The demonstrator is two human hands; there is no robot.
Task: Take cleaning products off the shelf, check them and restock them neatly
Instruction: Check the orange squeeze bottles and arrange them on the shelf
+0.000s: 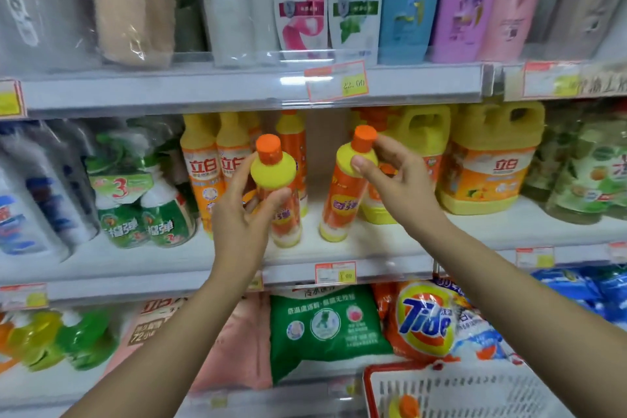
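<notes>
Looking down through the head camera, I have both grips up at the middle shelf (pixel 373 244), each on an orange dish-soap bottle with a yellow shoulder and an orange cap. My left grip (pixel 244 214) is wrapped round the left bottle (pixel 273 173) just under its shoulder, with the thumb across the front and the other fingers curled in from the left side. That bottle tips its cap toward me, and I cannot tell whether its base rests on the shelf or hangs just above it. My right grip (pixel 397 187) pinches the right bottle (pixel 342 200) at the top only, the thumb pressed on the yellow shoulder and the forefinger reaching round behind the cap, while the remaining fingers are loosely bent and off the bottle. This bottle leans with its cap toward the right grip and its base down on the shelf board. The two bottles are near each other but apart. Just left of the left grip stands a row of matching bottles (pixel 200 159), and past the right grip sit big yellow jugs (pixel 488 163). Below the right forearm is a red-rimmed basket (pixel 458 390) with another capped bottle (pixel 403 407) lying in it.
</notes>
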